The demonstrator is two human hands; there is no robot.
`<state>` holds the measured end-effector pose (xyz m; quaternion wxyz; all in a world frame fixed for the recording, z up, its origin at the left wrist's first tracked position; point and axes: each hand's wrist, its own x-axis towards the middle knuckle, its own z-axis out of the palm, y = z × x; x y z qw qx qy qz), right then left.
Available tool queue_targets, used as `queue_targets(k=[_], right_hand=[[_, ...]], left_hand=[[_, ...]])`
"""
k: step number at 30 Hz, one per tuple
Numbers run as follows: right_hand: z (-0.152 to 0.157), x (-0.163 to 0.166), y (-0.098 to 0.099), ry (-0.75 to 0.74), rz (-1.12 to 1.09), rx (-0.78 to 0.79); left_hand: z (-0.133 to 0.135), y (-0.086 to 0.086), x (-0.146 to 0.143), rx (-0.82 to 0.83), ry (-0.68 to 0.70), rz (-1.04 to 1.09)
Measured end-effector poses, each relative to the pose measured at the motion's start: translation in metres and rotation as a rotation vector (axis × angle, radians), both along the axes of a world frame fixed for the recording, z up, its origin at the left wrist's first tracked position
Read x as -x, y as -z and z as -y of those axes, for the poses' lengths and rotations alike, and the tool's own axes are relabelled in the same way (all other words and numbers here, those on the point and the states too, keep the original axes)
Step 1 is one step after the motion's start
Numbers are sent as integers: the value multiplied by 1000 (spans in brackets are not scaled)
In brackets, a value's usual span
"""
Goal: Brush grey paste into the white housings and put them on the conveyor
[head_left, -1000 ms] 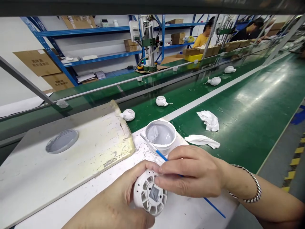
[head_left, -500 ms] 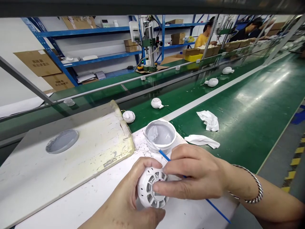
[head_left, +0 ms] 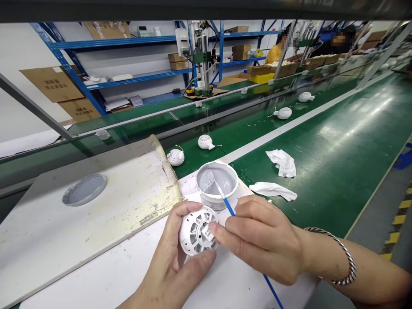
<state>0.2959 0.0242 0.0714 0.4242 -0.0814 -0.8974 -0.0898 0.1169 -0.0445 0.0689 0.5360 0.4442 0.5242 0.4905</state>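
My left hand (head_left: 175, 266) is wrapped round a white, round vented plastic housing (head_left: 189, 231), its slotted face turned up toward me. A small white printed square (head_left: 207, 234) sits at the centre of that face, touched by a fingertip of my right hand (head_left: 267, 236). The same hand grips a thin brush (head_left: 229, 207) with a blue handle. Its pale front end reaches over the rim of a white tub (head_left: 215, 200) of grey paste, just behind the housing. Whether the tip dips into the paste I cannot tell.
Left of the tub lies a stained board (head_left: 128, 189) with a grey-smeared lid (head_left: 85, 189). Several white housings (head_left: 205, 141) ride on the green conveyor (head_left: 251, 133). Crumpled white wipes (head_left: 281, 163) lie on the right. Two people sit at the far end.
Both hands have shifted; the housing moved up and left, uncovering its printed square. The brush's front end swung right, over the tub's inside. Near conveyor housings slid left, small caps on the far strip right.
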Motion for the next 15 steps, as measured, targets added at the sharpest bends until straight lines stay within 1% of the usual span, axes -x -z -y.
queue_targets(k=[1, 3, 6, 9, 11, 13, 15], right_hand=[[1, 1, 0, 0, 2, -6], [3, 1, -1, -5, 6, -18], [3, 1, 0, -16, 13, -28], [4, 2, 2, -17, 20, -12], [5, 3, 4, -26, 32, -7], [5, 4, 5, -41, 44, -4], [3, 4, 5, -65, 31, 8]], left_hand=[[0, 2, 1, -32, -5, 5], [-1, 5, 4, -93, -29, -49], [-3, 8, 9, -139, -33, -125], [-3, 11, 15, -189, -2, -147], [-3, 14, 17, -215, 45, -169], [-2, 17, 19, -197, 108, -169], [-4, 19, 24, -174, 119, -170]])
